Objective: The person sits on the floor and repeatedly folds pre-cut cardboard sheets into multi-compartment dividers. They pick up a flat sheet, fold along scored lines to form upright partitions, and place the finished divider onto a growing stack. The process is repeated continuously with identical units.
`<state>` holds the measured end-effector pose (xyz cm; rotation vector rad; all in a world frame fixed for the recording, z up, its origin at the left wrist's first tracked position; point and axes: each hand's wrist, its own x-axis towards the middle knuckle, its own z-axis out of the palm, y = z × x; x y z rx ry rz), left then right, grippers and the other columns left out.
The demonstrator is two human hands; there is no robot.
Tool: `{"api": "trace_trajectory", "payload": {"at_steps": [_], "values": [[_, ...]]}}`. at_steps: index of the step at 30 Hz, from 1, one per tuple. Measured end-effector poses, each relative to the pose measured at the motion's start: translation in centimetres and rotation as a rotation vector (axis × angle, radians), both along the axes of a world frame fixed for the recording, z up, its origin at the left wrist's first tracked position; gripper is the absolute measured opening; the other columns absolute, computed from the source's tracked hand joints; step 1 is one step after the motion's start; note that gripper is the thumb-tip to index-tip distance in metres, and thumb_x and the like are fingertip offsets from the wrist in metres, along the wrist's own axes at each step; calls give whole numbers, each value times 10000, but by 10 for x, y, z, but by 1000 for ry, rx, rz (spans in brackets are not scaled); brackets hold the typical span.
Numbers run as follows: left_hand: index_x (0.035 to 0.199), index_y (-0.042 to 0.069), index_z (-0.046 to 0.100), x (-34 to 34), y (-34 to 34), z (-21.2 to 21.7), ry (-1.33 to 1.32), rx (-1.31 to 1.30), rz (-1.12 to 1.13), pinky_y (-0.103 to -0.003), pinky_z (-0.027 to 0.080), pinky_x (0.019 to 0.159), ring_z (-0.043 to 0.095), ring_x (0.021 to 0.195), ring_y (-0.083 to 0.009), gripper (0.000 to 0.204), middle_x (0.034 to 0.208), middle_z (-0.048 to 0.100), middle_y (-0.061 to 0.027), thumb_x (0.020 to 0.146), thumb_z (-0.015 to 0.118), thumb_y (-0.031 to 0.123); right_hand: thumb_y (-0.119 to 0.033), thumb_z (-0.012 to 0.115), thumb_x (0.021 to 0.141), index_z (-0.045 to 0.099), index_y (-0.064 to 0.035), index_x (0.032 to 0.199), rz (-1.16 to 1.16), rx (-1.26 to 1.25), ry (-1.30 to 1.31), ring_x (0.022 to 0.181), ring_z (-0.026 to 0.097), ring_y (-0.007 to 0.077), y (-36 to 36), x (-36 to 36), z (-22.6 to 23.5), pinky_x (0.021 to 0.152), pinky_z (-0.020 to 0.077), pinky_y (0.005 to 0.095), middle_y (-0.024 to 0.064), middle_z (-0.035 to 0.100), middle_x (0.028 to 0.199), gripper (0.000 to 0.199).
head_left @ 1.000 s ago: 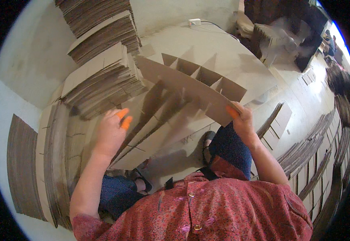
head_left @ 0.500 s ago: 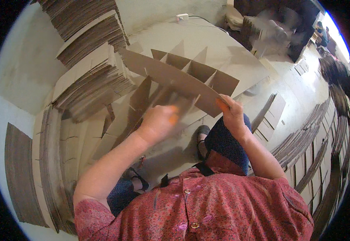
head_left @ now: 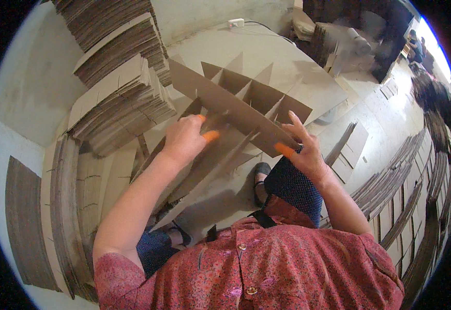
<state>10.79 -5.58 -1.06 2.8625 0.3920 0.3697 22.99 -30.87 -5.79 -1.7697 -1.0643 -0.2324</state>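
Holding a brown corrugated cardboard divider grid (head_left: 236, 106) in front of the body, a seated person in a red patterned shirt works over a pale concrete floor (head_left: 287, 57). The grid is a long flat strip crossed by several shorter slotted panels that stand up from it like fins, forming open cells. The left hand (head_left: 184, 139) is curled closed around a loose cardboard strip (head_left: 205, 160) just below the grid, an orange rubber cap on its fingertip. The right hand (head_left: 303, 150) is open, fingers spread, its palm pressed against the right end of the long strip, an orange cap on its thumb. To the left, tall stacks of flat cardboard sheets (head_left: 117, 103) show ridged, layered edges. More cut strips lie in rows on the floor at right (head_left: 411, 175).
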Motion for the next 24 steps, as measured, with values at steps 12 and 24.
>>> {"api": "trace_trajectory", "payload": {"at_steps": [12, 24], "values": [[759, -18, 617, 14, 15, -32, 100, -191, -74, -424, 464, 622, 596, 673, -357, 220, 688, 587, -225, 745, 656, 198, 38, 499, 782, 357, -130, 1358, 159, -651, 71, 830, 594, 404, 4, 3, 29, 731, 494, 412, 238, 581, 1036, 617], [752, 2, 616, 20, 73, -20, 117, 18, 179, -464, 479, 671, 597, 771, -387, 159, 794, 618, -215, 724, 636, 157, 23, 503, 755, 360, -104, 1353, 187, -500, -57, 634, 582, 390, 2, 11, 21, 594, 450, 453, 225, 586, 740, 628]]}}
